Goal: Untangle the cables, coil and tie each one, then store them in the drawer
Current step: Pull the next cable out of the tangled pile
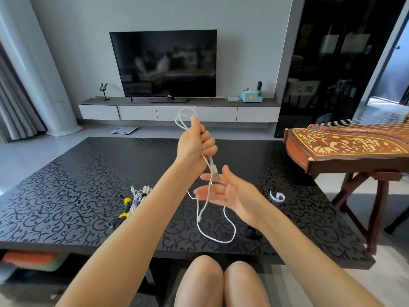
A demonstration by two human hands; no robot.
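Left hand [195,142] is up high, fist curled tight round the white cable [209,162], with a couple of loops poking out above the thumb. It's a coil in the making! Below it the right hand [228,191] is spread, palm up and fingers straight, gripping nothing, while the loose tail of the cable drops past it and swings in a long loop above the counter [77,185].

How far along is the job? A fair way, by the look of it. On the left of the counter lies a cluster of finished bundles [132,202], dark and pale cables wrapped and cinched with yellow and blue ties. No tangled heap is in sight, so this white one looks like the last to go.

What's left: wind in that dangling tail and tie it off. A loose tie strip [277,196] lies on the counter to the right, within easy reach. Then everything goes to a drawer, and no bundle has gone in yet. The drawer fronts [177,113] under the television all sit closed.
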